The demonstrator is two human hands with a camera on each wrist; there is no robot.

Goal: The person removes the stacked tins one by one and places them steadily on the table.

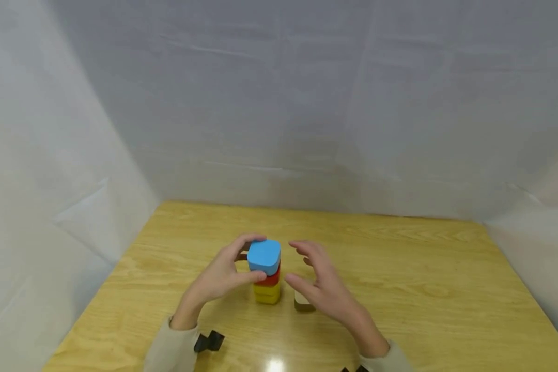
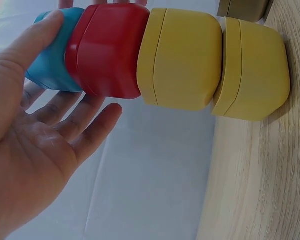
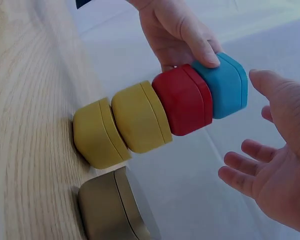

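Observation:
A stack of blocks stands on the wooden table [image 1: 400, 289]: two yellow blocks [image 1: 267, 294] at the bottom, a red block [image 1: 272, 279] above them, a blue block [image 1: 264, 255] on top. My left hand [image 1: 245, 259] pinches the blue block, with its thumb [image 3: 202, 50] on the near side and its fingers curled over the far edge. Just right of the stack my right hand [image 1: 302, 263] hovers with its fingers spread, touching nothing. The right wrist view shows the stack leaning slightly, its blue block [image 3: 227, 87] apart from the right hand [image 3: 275, 165].
An olive-brown block [image 1: 303, 302] lies on the table just right of the stack's base, partly hidden by my right hand. White cloth walls [image 1: 307, 103] close in the table at the back and both sides. A black wrist mount [image 1: 209, 341] sits by my left sleeve.

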